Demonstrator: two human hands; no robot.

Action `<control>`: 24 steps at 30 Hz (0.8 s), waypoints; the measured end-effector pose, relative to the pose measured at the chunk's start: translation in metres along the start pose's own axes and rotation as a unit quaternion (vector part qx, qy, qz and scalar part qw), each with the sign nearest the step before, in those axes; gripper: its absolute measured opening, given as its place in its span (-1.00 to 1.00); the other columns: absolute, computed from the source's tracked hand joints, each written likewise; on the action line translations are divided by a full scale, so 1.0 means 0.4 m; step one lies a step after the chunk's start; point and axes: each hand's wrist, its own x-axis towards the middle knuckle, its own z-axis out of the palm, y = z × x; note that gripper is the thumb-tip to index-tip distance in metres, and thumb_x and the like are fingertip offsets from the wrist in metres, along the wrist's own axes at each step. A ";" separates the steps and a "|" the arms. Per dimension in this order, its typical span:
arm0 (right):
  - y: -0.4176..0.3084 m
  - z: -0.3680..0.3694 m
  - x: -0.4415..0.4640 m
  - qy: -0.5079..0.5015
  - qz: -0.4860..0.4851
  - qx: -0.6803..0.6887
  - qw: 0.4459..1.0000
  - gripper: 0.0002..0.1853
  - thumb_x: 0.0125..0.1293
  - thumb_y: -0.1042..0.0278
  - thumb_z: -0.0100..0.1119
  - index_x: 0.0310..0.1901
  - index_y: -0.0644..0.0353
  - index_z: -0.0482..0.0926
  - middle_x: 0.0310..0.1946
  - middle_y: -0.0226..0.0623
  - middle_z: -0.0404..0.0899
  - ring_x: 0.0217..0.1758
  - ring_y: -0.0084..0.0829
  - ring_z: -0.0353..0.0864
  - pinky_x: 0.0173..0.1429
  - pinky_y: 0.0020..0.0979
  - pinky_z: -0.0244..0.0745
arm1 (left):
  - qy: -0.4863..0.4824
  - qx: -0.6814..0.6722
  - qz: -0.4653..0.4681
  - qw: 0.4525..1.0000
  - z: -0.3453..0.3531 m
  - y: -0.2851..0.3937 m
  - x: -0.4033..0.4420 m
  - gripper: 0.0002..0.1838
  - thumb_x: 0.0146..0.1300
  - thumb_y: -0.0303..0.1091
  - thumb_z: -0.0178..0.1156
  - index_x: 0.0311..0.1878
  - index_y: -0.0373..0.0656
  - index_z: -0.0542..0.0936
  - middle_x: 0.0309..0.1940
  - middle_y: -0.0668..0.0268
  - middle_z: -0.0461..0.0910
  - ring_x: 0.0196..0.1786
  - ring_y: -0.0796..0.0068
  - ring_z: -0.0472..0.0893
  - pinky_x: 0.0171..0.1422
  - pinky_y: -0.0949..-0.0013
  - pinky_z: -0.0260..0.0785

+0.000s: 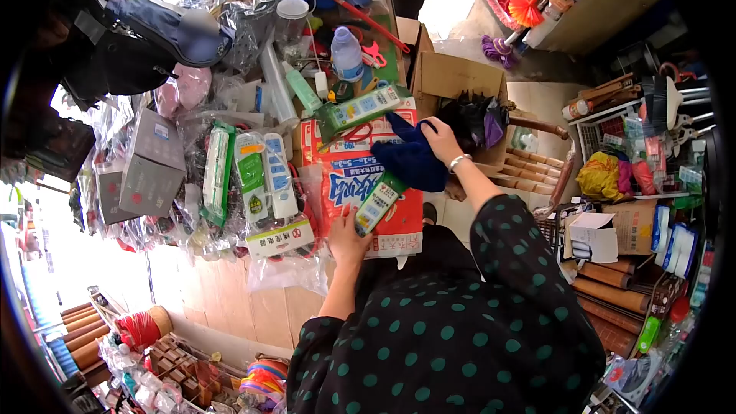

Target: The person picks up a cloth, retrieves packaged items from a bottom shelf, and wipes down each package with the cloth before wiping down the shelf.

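Observation:
My left hand (349,239) grips the near end of a long green-and-white boxed power strip (381,204), which lies slanted over a red printed sheet (410,222). My right hand (442,140) is closed on a dark blue cloth (412,155). The cloth covers the far end of that box. Just beyond it lies another green boxed power strip (360,110). To the left of my hands are several more packaged power strips, among them a white one (277,176) and a green-edged one (219,175) in clear wrapping.
A lidded clear jar (291,19), a blue-capped bottle (347,55) and a red-handled brush (356,9) crowd the back of the table. Grey boxes (153,165) stand at left. An open cardboard box (464,77) is behind my right hand. Shelves of goods line the right side.

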 end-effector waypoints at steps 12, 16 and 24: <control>-0.043 0.183 -0.231 -0.041 -0.256 -0.318 0.912 -0.62 0.01 0.13 0.19 -0.05 -0.20 0.53 0.09 -0.51 0.39 0.28 -0.32 0.17 0.16 0.06 0.01 | 0.008 0.023 0.075 0.997 -0.007 -0.018 -0.019 -0.18 -0.34 -0.27 0.45 0.15 -0.17 0.44 -0.02 0.03 0.47 0.04 -0.01 0.43 0.12 0.09 0.31; -0.024 0.171 -0.169 0.054 -0.287 -0.294 0.910 -0.72 0.07 0.17 0.19 -0.12 -0.17 0.53 -0.06 -0.48 0.41 0.19 -0.32 0.23 0.06 -0.02 0.13 | -0.002 0.034 0.047 0.998 0.008 -0.018 -0.023 -0.20 -0.32 -0.23 0.43 0.13 -0.21 0.44 -0.22 0.04 0.41 -0.10 -0.02 0.42 -0.01 0.06 0.31; -0.072 0.149 -0.162 0.066 -0.202 -0.180 0.960 -0.79 0.09 0.20 0.19 -0.21 -0.04 0.54 -0.28 -0.50 0.48 -0.11 -0.39 0.37 -0.11 -0.27 0.23 | -0.060 0.041 0.005 0.997 -0.020 -0.015 -0.043 -0.18 -0.31 -0.28 0.45 0.17 -0.18 0.42 -0.13 0.00 0.43 -0.03 -0.02 0.42 0.06 0.09 0.28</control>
